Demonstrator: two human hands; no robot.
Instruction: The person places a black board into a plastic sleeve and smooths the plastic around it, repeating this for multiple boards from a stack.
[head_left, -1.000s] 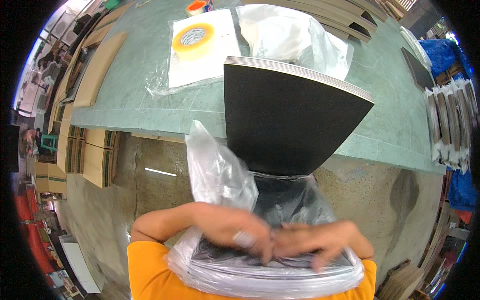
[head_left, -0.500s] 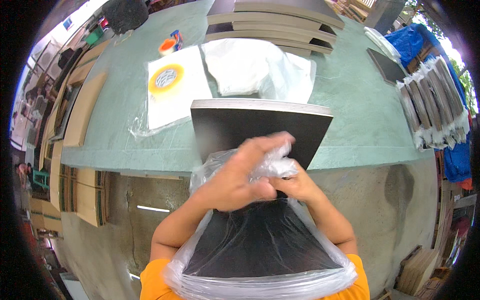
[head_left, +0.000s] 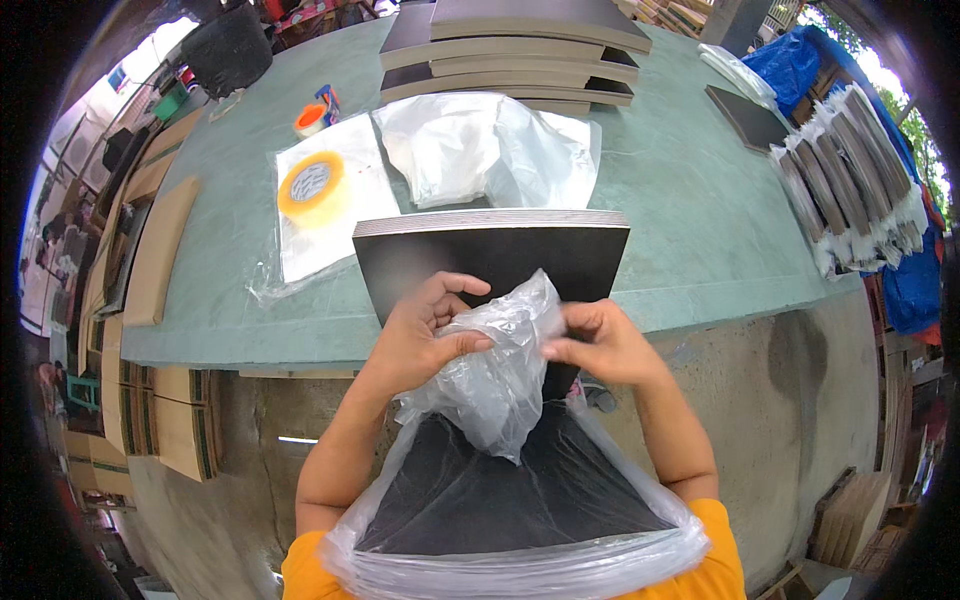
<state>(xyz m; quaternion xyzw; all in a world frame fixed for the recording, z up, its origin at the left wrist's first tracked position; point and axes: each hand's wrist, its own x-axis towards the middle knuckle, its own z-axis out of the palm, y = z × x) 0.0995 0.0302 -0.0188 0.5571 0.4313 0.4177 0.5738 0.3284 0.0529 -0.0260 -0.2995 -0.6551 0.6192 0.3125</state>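
A clear plastic bag (head_left: pixel 500 375) is bunched up in front of me. Its gathered upper part rises between my hands. Curled around the bag's left side is my left hand (head_left: pixel 415 335), its thumb on the film and its index finger lifted away. My right hand (head_left: pixel 610 342) pinches the right edge of the film between thumb and fingers. Below, against my body, a black panel (head_left: pixel 510 490) shows through stretched clear film. Just beyond my hands, a stack of black boards with pale edges (head_left: pixel 490 250) stands tilted at the table edge, partly hidden by the bag and hands.
On the green table (head_left: pixel 690 220) lie a roll of yellow tape (head_left: pixel 335 190), white plastic bags (head_left: pixel 490 150) and an orange tape dispenser (head_left: pixel 312 118). Stacked black boards (head_left: pixel 520 50) stand at the back. Wrapped panels (head_left: pixel 850 180) are at right, cardboard (head_left: pixel 165 250) at left.
My hands have moved apart, the left one leftward. The bunched plastic has opened out and hangs lower between them. The view has shifted slightly.
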